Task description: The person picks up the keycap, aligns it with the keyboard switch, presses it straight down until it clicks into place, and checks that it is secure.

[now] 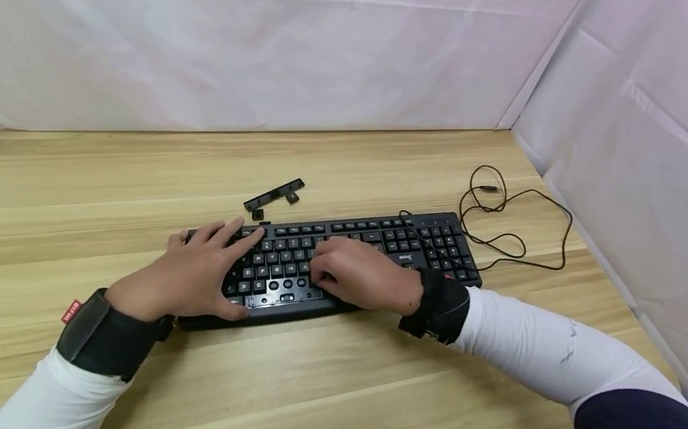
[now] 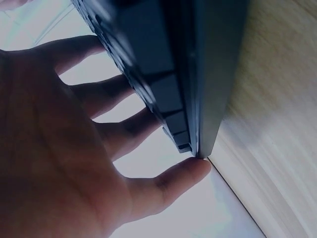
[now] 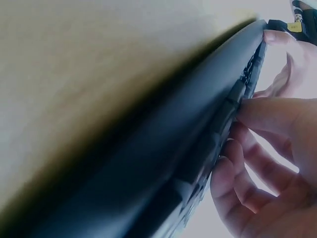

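A black keyboard (image 1: 304, 310) lies flat on the wooden table. My left hand (image 1: 199, 271) spreads over its left end, thumb at the front edge and fingertips toward the back; the left wrist view has the fingers nearly straight against the keyboard. Over the lower middle keys, my right hand (image 1: 357, 270) has curled fingers, and its thumb and forefinger pinch at a keycap, mostly hidden by the hand. Bare key sockets (image 1: 288, 283) show left of those fingertips, above the uncovered space bar slot (image 1: 286, 298). Close up, the right thumb (image 3: 267, 111) meets a key's edge.
Behind the keyboard lie a detached space bar (image 1: 273, 194) and two loose keycaps, one by the bar (image 1: 292, 197) and one nearer the keyboard (image 1: 257, 214). A thin black cable (image 1: 543, 263) loops on the right. White cloth walls (image 1: 299, 55) stand at the back and right.
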### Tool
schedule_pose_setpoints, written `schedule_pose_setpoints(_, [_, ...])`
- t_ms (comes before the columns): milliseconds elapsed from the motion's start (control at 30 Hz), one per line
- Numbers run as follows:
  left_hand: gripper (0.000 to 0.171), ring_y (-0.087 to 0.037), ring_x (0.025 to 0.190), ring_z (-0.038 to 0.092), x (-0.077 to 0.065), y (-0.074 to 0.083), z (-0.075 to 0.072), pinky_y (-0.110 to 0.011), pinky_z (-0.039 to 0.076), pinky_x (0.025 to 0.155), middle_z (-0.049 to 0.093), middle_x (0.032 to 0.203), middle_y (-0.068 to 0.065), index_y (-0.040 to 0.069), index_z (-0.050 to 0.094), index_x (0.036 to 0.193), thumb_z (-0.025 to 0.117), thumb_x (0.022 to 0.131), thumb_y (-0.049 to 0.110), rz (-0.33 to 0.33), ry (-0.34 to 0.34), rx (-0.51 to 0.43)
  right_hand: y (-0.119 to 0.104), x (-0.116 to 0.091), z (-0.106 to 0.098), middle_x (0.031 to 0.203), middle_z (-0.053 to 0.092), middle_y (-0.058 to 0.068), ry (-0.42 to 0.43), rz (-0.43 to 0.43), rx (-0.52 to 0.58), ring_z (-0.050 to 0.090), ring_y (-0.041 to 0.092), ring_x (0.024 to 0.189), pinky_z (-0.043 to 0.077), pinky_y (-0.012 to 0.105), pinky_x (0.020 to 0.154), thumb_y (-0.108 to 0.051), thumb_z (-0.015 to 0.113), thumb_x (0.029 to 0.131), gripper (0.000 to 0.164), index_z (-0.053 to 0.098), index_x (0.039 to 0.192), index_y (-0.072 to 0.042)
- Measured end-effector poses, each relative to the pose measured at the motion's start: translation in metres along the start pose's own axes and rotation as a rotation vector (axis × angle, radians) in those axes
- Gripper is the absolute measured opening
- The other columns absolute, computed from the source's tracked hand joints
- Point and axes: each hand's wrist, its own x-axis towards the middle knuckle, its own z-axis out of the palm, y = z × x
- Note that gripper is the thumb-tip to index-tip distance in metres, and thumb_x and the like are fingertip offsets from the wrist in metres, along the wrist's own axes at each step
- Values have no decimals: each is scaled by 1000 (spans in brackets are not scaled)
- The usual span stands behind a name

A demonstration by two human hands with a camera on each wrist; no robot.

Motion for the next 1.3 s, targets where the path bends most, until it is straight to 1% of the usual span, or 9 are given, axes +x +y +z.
schedule_pose_setpoints(267, [113, -43, 132, 19, -3, 1, 0, -76, 24, 89, 17, 154, -21, 19, 20, 152, 71, 62, 65, -8, -6, 3, -2, 0, -5, 85, 65, -3, -13, -23, 6, 55, 8, 81, 52, 25, 72, -11, 69, 82, 7, 74, 84, -14])
schedule_pose_setpoints(367, [113, -43, 132, 19, -2, 2, 0, -75, 24, 90, 17, 154, -21, 19, 20, 152, 72, 63, 65, -7, -5, 0, 1, 2, -12, 85, 64, -5, -31, -46, 19, 54, 6, 80, 51, 24, 71, -12, 70, 82, 7, 75, 84, -15])
schedule_pose_setpoints(467, [113, -44, 131, 19, -2, 4, 0, -75, 24, 90, 17, 154, -21, 19, 20, 152, 72, 62, 64, -6, -6, -4, 8, 9, -20, 86, 66, -5, -22, -51, 21, 54, 4, 80, 51, 22, 72, -14, 69, 82, 8, 75, 87, -16])
schedule_pose_setpoints(633, [113, -44, 132, 19, -3, 5, -1, -75, 23, 91, 18, 154, -21, 19, 21, 152, 73, 62, 64, -12, -7, -7, 24, 28, -33, 84, 69, -1, 31, 22, 7, 56, 6, 74, 53, 26, 71, -13, 65, 85, 12, 74, 92, -11])
schedule_pose_setpoints(733, [112, -44, 132, 19, -4, 7, -1, -75, 23, 91, 19, 154, -21, 19, 22, 152, 73, 62, 63, -8, 2, -7, 33, 41, -38, 84, 70, 1, 33, 102, -12, 57, 8, 72, 53, 30, 68, -13, 63, 87, 14, 74, 94, -8])
schedule_pose_setpoints(833, [112, -44, 132, 20, -6, 10, -1, -76, 24, 90, 19, 154, -21, 19, 22, 152, 73, 62, 64, -2, 11, -9, 41, 53, -40, 86, 70, 2, 5, 174, -19, 57, 9, 72, 53, 32, 67, -15, 62, 88, 15, 73, 97, -9])
schedule_pose_setpoints(933, [112, -44, 131, 20, -7, 11, -1, -77, 25, 89, 20, 153, -21, 19, 22, 152, 73, 62, 64, 3, 16, -9, 48, 66, -39, 88, 70, 3, -24, 220, -11, 58, 9, 73, 52, 32, 69, -17, 62, 89, 15, 72, 97, -10])
schedule_pose_setpoints(1167, [114, -44, 131, 20, -7, 11, -2, -77, 24, 89, 19, 154, -21, 19, 22, 152, 73, 61, 65, 0, 4, 0, 58, 93, -38, 93, 69, 4, -72, 254, -43, 56, 11, 72, 51, 33, 73, -13, 62, 88, 12, 73, 94, -10])
schedule_pose_setpoints(1300, [115, -44, 131, 19, -7, 11, -1, -76, 24, 90, 18, 154, -21, 19, 21, 152, 73, 61, 66, 2, 1, 1, 57, 102, -37, 88, 68, 3, -113, 282, -51, 54, 14, 71, 48, 32, 69, -15, 65, 87, 8, 72, 89, -11])
